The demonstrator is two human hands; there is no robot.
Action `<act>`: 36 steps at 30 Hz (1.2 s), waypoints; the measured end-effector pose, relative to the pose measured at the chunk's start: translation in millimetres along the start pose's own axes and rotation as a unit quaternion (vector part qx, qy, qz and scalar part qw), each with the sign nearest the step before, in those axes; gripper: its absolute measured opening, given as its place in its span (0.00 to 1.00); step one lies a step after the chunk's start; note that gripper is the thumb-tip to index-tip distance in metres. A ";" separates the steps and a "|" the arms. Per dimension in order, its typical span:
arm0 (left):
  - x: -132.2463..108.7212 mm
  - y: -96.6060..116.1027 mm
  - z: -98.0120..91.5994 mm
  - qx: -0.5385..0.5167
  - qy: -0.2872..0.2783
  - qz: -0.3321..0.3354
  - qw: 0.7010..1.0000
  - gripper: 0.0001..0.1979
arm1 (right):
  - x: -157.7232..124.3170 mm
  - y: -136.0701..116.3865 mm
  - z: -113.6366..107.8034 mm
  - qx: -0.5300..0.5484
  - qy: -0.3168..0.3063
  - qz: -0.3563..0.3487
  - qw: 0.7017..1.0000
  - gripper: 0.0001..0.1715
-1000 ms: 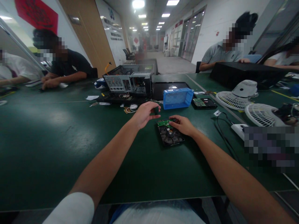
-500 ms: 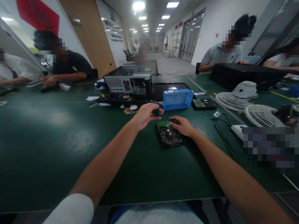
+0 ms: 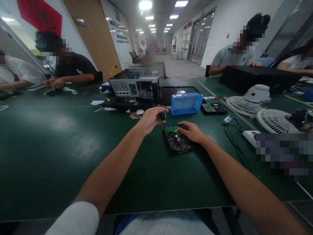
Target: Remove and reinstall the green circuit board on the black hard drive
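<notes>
Lying on the green table [image 3: 127,176] in front of me is a hard drive [image 3: 178,143], its dark underside up and a green circuit board [image 3: 171,130] along its far end. My right hand [image 3: 192,132] grips its far right side, with the thumb over the board and the other fingers at the far edge. To the left of the drive, my left hand [image 3: 152,120] hovers above the table, apart from it. Its fingers are curved with a gap between them and the thumb; a dark patch shows there, and I see no clear object in it.
Beyond my hands stand a blue plastic bin [image 3: 186,104] and an opened computer case [image 3: 134,86]. A second hard drive [image 3: 214,108] lies right of the bin. White fan parts [image 3: 242,106], a power strip [image 3: 249,135] and its cable are at right. Other people sit at both sides.
My left hand has drawn slightly left, away from the hard drive. My right hand and the drive stay nearly in place.
</notes>
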State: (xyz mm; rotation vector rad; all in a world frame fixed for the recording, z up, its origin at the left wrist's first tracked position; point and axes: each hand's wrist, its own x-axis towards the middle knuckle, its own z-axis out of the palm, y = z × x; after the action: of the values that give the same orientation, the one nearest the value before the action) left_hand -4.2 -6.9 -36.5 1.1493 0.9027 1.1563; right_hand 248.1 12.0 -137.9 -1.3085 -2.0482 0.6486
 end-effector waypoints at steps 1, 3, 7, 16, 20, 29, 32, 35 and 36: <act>0.0 -0.1 -0.3 -0.002 -0.003 0.000 1.000 0.10 | -0.1 -0.4 -0.2 0.000 0.000 0.001 1.000 0.27; -0.3 -0.5 -0.3 -0.010 -0.009 -0.003 1.000 0.11 | -0.4 -1.3 -0.5 0.000 -0.001 0.004 1.000 0.27; -1.3 -1.9 2.1 -0.024 -0.019 -0.013 0.999 0.10 | -0.7 -2.7 -0.8 -0.004 -0.001 0.004 1.000 0.27; -0.6 -2.5 3.6 -0.028 -0.023 -0.017 0.999 0.09 | 0.3 -0.5 1.0 0.000 -0.002 -0.003 1.000 0.27; 0.4 -2.7 2.7 0.000 -0.011 0.009 1.000 0.08 | 0.6 -0.1 0.7 0.002 -0.002 -0.005 1.000 0.26; -1.6 -0.4 3.5 0.005 -0.009 0.012 1.000 0.10 | 0.8 1.5 1.4 -0.001 -0.002 -0.001 1.000 0.26; -1.8 -2.2 3.9 -0.013 -0.016 0.009 1.000 0.10 | 0.8 0.9 1.2 -0.004 -0.001 0.000 1.000 0.26; -0.5 -4.7 3.3 -0.019 -0.019 0.001 1.000 0.10 | 0.5 -0.4 0.6 -0.003 -0.002 0.000 1.000 0.26; 0.1 -5.2 3.1 -0.021 -0.018 -0.003 1.000 0.10 | 0.3 -0.8 0.5 -0.003 -0.002 0.000 1.000 0.26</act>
State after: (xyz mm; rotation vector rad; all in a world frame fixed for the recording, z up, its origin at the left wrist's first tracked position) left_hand -0.2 -7.5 -40.9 1.1296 0.8499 1.1418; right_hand 247.1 11.9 -137.5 -1.3111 -2.0547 0.6465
